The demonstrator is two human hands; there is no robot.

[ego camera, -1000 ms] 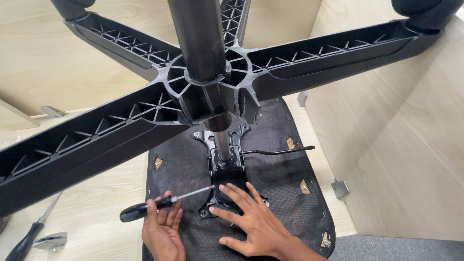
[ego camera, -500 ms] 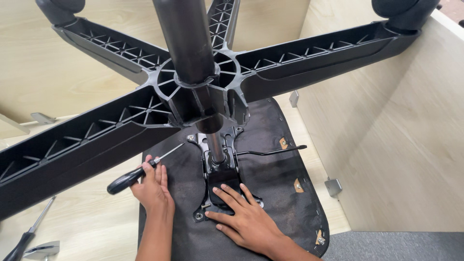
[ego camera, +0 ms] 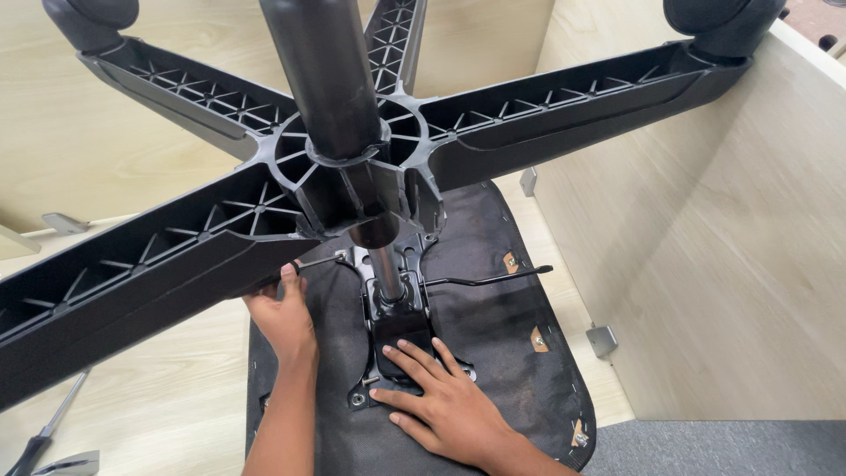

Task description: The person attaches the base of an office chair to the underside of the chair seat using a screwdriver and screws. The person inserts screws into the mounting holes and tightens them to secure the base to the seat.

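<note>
Black plastic star base [ego camera: 220, 256] looms over everything, chair's flipped on the wooden floor [ego camera: 150, 397]. Left hand [ego camera: 284, 319] is wrapped around a screwdriver [ego camera: 319, 262], tip at the front corner of the metal seat plate [ego camera: 397, 330], though the handle's mostly hidden under a base leg so hard to be sure. Right hand [ego camera: 445, 401] lies flat, fingers spread, holding the plate down. Looks like screw-driving time; next move needs the tip seated square

Light wood panels [ego camera: 132, 141] rise beyond the grip and to its right [ego camera: 731, 264]. Pale wood flooring [ego camera: 167, 397] lies left; grey carpet [ego camera: 723, 449] lower right. 3 metal brackets [ego camera: 602, 339] show.
</note>
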